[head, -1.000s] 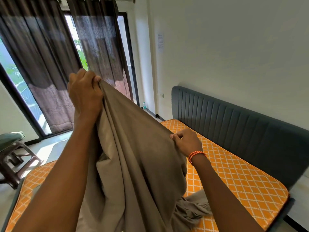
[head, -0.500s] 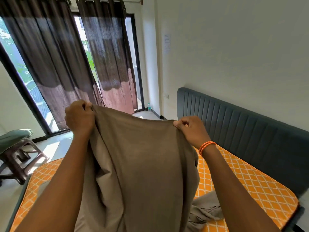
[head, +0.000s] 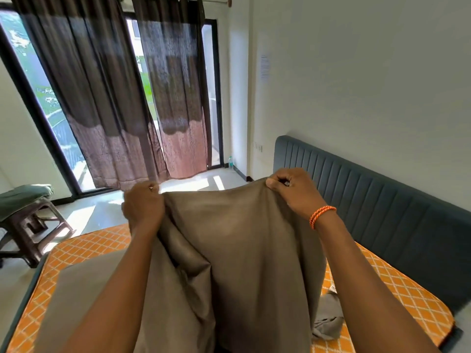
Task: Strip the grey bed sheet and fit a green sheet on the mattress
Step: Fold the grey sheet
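The grey bed sheet (head: 244,253) hangs in front of me, lifted off the orange diamond-patterned mattress (head: 397,284). My left hand (head: 142,205) grips its top edge on the left. My right hand (head: 295,192), with an orange band on the wrist, pinches the same edge on the right, so the edge stretches between them at about equal height. The sheet's lower part bunches on the mattress. A folded green sheet (head: 23,197) lies on a brown stool (head: 33,230) at the far left.
A dark teal padded headboard (head: 382,200) runs along the right side against a white wall. Brown curtains (head: 127,98) hang over glass doors ahead. A small bottle (head: 230,162) stands on the floor by the wall corner.
My left hand has come down from high up and my right hand has risen, so both now hold the sheet's edge level and spread wider apart.
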A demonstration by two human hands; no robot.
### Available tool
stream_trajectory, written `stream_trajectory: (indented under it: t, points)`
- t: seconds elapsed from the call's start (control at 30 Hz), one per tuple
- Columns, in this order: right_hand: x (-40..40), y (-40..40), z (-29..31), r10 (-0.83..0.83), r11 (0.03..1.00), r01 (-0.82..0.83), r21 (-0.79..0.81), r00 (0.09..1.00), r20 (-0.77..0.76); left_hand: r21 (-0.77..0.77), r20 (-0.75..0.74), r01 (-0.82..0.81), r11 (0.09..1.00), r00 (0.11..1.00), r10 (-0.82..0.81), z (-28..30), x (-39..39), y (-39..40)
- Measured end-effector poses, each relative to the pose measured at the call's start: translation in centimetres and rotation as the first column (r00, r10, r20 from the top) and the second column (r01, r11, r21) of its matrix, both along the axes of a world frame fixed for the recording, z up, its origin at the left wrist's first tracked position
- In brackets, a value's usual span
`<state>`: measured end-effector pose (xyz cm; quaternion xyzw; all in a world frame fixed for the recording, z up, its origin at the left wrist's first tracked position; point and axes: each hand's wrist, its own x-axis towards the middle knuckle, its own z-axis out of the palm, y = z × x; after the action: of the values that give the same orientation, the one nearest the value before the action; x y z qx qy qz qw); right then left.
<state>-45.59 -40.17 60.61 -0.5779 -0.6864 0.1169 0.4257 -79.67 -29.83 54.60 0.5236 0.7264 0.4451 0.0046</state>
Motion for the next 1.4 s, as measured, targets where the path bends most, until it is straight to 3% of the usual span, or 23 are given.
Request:
stream_trajectory:
  t: [0.03,0.1,0.17,0.2,0.3,0.53,0.83,1.13,1.4]
  points:
    - [-0.5,0.2,-0.1,0.014,1.0,-0.014,-0.015,0.998,0.054,0.032,-0.024,0.062,0.998,0.998,-0.062,0.0,1.1,-0.6]
    - [-1.7,0.4,-0.2,0.065,0.997,-0.059,-0.052,0.988,0.141,0.114,-0.037,0.334,0.936,0.943,-0.332,-0.2,3.8,-2.3]
    - [-3.0,0.4,-0.5,0.14,0.987,-0.12,-0.106,0.968,0.209,0.172,-0.075,0.657,0.734,0.752,-0.655,-0.7,7.0,-4.8]
    - [-3.7,0.3,-0.8,0.174,0.98,-0.144,-0.136,0.954,0.243,0.171,-0.115,0.749,0.64,0.66,-0.742,-1.0,8.5,-6.2]
    - [-4.8,0.0,-1.8,0.249,0.962,-0.193,-0.195,0.913,0.324,0.162,-0.143,0.856,0.49,0.512,-0.847,-1.7,10.8,-8.8]
    - [-4.7,-1.0,-3.0,0.385,0.908,-0.299,-0.292,0.871,0.305,0.106,0.274,0.956,0.272,0.235,-0.933,-4.0,9.3,-8.6]
    - [-5.0,-2.3,-4.1,0.313,0.927,-0.228,-0.298,0.908,0.279,-0.011,0.336,0.979,0.203,0.195,-0.921,-4.8,8.4,-7.7]
    - [-3.7,-3.8,-5.8,0.24,0.957,-0.187,-0.22,0.939,0.248,0.007,0.287,0.98,0.198,0.187,-0.939,-5.2,8.6,-7.2]
    - [-3.5,-4.9,-5.1,0.176,0.975,-0.122,-0.186,0.933,0.313,0.018,0.173,0.982,0.189,0.184,-0.968,-4.4,9.8,-8.0]
